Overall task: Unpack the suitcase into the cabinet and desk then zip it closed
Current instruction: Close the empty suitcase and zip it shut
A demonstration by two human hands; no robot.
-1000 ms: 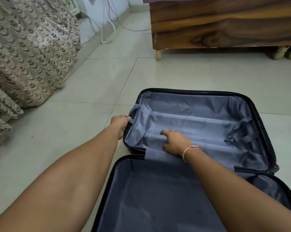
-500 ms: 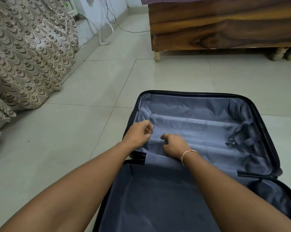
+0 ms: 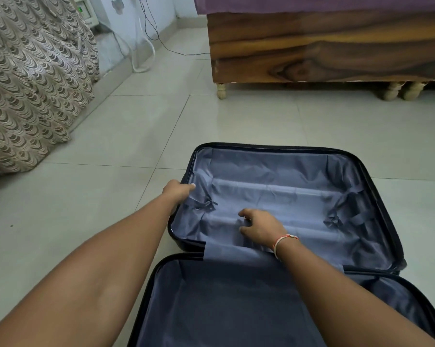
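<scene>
On the tiled floor [image 3: 111,221] just ahead of the person lies the suitcase [image 3: 391,209], opened flat w/ both halves showing. Left hand [image 3: 177,192] sits at the far half's left rim, fingers curled over the edge and into the grey lining [image 3: 274,194], gripping it. Right hand [image 3: 260,227] is further in, to the right of the left one, fingers bent and pressing/bunching lining on the base; whether it truly pinches fabric can't be told, nothing else in it. Both halves look empty: far half holds only lining plus loose strap ends, one strap [image 3: 207,204] just beside the left hand, another strap pair [image 3: 336,219] well to the right of the right hand. Near half [image 3: 236,309], under both forearms, shows bare dark lining. So unpacking looks done; step in hand is prob. tidying before closing. To do it well: smooth lining flat, tuck strap ends inward away from the rim so they don't snag the zip, then swing one half over squarely and line up the edges. Wooden bed [image 3: 324,51] stands well beyond both hands; curtain [image 3: 31,83] off to the left.
</scene>
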